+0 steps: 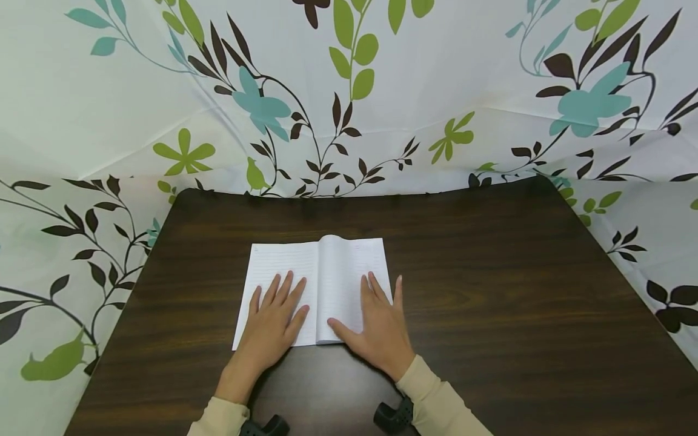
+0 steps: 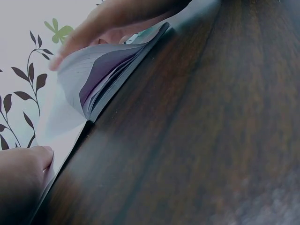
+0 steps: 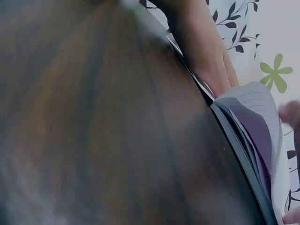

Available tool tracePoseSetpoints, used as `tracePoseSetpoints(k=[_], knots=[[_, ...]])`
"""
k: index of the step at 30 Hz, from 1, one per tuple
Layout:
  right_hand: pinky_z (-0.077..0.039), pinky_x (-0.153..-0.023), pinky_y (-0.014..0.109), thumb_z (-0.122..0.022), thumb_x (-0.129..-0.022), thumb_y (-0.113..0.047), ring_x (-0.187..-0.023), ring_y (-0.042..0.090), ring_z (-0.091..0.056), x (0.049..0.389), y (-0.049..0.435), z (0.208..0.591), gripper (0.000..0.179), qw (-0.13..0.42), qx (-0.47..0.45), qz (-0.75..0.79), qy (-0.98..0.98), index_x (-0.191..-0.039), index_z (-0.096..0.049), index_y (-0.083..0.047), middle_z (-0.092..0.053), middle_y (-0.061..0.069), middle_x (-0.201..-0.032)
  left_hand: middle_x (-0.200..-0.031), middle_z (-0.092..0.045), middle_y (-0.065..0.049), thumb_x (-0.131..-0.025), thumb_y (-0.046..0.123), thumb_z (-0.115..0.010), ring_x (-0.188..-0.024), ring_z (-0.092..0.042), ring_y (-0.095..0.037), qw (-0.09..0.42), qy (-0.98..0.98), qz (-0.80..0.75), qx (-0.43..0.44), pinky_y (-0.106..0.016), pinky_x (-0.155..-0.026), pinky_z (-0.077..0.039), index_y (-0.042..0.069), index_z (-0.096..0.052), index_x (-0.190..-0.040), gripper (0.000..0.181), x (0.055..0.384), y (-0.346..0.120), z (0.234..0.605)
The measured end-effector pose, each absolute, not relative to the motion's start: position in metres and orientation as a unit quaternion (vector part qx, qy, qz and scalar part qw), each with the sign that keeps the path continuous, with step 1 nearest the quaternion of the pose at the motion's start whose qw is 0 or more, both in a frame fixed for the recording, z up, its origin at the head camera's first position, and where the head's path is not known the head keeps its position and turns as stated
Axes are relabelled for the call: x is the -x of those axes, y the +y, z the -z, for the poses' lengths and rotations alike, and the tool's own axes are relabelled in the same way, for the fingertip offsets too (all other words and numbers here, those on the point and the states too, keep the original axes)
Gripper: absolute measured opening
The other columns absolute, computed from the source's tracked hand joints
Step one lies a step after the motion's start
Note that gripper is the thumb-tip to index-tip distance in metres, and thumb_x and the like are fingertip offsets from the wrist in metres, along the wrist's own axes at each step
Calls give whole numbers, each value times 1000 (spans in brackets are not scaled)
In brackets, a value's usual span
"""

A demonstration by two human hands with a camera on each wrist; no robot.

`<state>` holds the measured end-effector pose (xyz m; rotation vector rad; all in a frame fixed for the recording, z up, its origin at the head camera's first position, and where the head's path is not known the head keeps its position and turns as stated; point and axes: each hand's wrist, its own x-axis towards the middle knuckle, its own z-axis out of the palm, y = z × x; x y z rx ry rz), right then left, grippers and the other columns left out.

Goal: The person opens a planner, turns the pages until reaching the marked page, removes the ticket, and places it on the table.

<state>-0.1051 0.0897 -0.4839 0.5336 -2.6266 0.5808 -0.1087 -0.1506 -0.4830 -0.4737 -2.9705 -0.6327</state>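
An opened notebook with lined white pages [image 1: 338, 266] lies on the table in the head view. My left hand [image 1: 272, 324] rests on its left page, fingers straight and slightly spread. On the right page is my right hand [image 1: 382, 327], its thumb stretched toward the centre fold and its fingers extended near the outer edge. Both wrist views show the right-hand pages [image 2: 75, 70] arching up from the fold, with a purplish shaded sheet [image 3: 251, 129] under the top one. The left-hand side lies nearly flat.
The dark wood-grain table [image 1: 491, 290] extends around the notebook. Behind it and at both sides hangs a white cloth [image 1: 436, 72] with leaf and bird prints. Black wrist devices [image 1: 394, 416] sit below the hands, by beige sleeves [image 1: 442, 399].
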Motion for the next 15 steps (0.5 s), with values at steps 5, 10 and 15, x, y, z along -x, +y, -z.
tracePoseSetpoints(k=[5,10,15], knots=[[-10,-117,75,-53,-85,-86,-143,33,-49,103,87,484,115,179,-222,-202,-937,-144,-51,13,-57,24,-145,-166,-30,-14,-107,42,-51,-156,-21,-39,28,-966,204,154,-67,-121,-6,15,-43,-159,59,109,-150,482],[-11,-116,76,-52,-83,-88,-143,35,-48,101,88,484,118,175,-246,-197,-933,-146,-49,12,-55,25,-147,-166,-31,-14,-107,41,-51,-156,-22,-39,28,-966,206,153,-67,-121,-7,15,-44,-159,59,109,-150,481],[-15,-115,77,-56,-88,-79,-141,39,-50,98,91,485,109,179,-268,-188,-928,-145,-49,13,-56,26,-146,-166,-31,-14,-107,42,-51,-156,-22,-40,29,-966,208,152,-67,-121,-7,15,-44,-158,59,109,-150,482]])
